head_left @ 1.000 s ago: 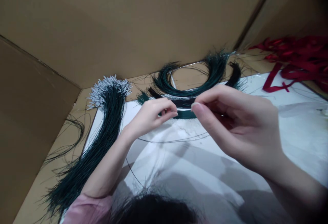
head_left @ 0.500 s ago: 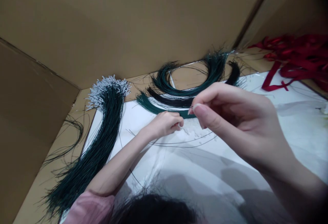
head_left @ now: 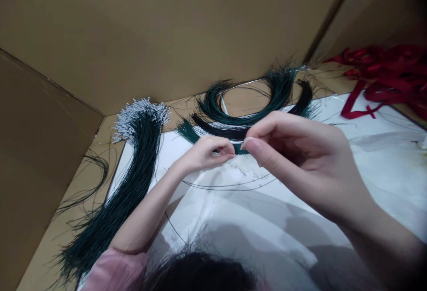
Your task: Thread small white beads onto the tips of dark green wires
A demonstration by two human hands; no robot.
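Note:
My right hand is closed in a pinch, thumb against forefinger. A thin dark wire showed at those fingertips a moment ago; now the grip hides it. Just left of it, my left hand pinches too, but whatever is between its fingertips is too small to make out. Beneath both hands lies a heap of small white bits. A dark green strip of wires passes behind the fingers. Several thin loose wires curve across the white sheet in front.
At left lies a thick bundle of dark green wires with white tips. Curved green and black wire bundles rest by the back cardboard wall. Red ribbon is piled at right. Dark hair fills the bottom edge.
My left hand has turned, its fingers stretching into a pinch over the white bits. My right hand has shifted slightly left and down, bringing the fingertips closer together.

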